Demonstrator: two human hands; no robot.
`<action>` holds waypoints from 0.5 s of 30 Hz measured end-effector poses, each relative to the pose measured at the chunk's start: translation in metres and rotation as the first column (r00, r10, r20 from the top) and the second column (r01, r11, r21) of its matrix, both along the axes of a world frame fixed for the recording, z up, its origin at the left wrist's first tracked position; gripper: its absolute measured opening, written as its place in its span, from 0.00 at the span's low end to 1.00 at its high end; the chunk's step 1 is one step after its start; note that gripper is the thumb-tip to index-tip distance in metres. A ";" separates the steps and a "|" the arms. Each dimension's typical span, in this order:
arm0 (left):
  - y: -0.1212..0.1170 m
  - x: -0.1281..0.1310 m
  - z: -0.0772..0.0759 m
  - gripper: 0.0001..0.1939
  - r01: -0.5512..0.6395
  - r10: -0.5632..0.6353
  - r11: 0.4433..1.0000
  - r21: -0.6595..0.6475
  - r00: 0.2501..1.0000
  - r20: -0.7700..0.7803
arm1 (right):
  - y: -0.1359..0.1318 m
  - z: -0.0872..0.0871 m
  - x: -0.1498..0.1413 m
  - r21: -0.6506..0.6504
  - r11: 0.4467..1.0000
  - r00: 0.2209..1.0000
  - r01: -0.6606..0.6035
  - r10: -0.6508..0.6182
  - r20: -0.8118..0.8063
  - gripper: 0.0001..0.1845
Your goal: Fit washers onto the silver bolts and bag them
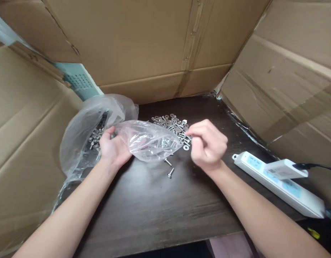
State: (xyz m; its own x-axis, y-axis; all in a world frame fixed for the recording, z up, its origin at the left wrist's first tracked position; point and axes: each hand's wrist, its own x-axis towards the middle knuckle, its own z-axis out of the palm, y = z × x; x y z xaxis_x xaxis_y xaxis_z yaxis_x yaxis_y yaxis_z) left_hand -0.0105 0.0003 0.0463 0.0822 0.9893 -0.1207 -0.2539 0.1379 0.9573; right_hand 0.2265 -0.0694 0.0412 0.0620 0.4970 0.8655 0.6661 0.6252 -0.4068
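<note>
My left hand (113, 147) grips the edge of a small clear plastic bag (149, 140) that lies on the dark wooden table (154, 211) and holds a few metal bolts. My right hand (207, 145) is curled closed beside a loose pile of bolts and washers (172, 125), its fingertips pinched at the pile's near edge; what they pinch is too small to name. Two loose bolts (169, 168) lie just in front of the small bag. A larger clear plastic bag (84, 132) with more bolts inside sits behind my left hand.
Cardboard panels wall in the table at the left (25, 136), the back (143, 50) and the right (286, 86). A white power strip (280, 186) with a white adapter plugged in lies at the right edge. The table's front edge runs near the bottom.
</note>
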 end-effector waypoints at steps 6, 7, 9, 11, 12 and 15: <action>-0.007 0.012 0.000 0.19 0.167 -0.132 0.980 -0.107 0.951 0.278 | -0.004 -0.015 -0.034 -0.363 0.892 0.943 -0.268 0.321 0.092 0.22; -0.011 0.014 -0.001 0.20 0.194 -0.172 0.979 -0.069 0.955 0.244 | 0.000 -0.019 -0.037 -0.435 0.861 0.949 -0.265 0.313 0.043 0.23; -0.021 0.020 -0.004 0.21 0.259 -0.259 0.966 0.022 0.957 0.131 | 0.007 -0.023 -0.039 -0.527 0.797 0.947 -0.295 0.317 -0.051 0.22; -0.036 0.028 -0.003 0.23 0.323 -0.322 0.931 0.168 0.946 -0.035 | 0.013 -0.026 -0.038 -0.550 0.754 0.931 -0.358 0.331 -0.152 0.15; -0.045 0.032 -0.001 0.23 0.364 -0.337 0.897 0.249 0.930 -0.145 | 0.015 -0.028 -0.037 -0.544 0.741 0.919 -0.393 0.331 -0.213 0.11; -0.067 0.047 0.004 0.22 0.467 -0.281 0.737 0.489 0.869 -0.406 | 0.020 -0.039 -0.034 -0.496 0.724 0.870 -0.479 0.315 -0.380 0.14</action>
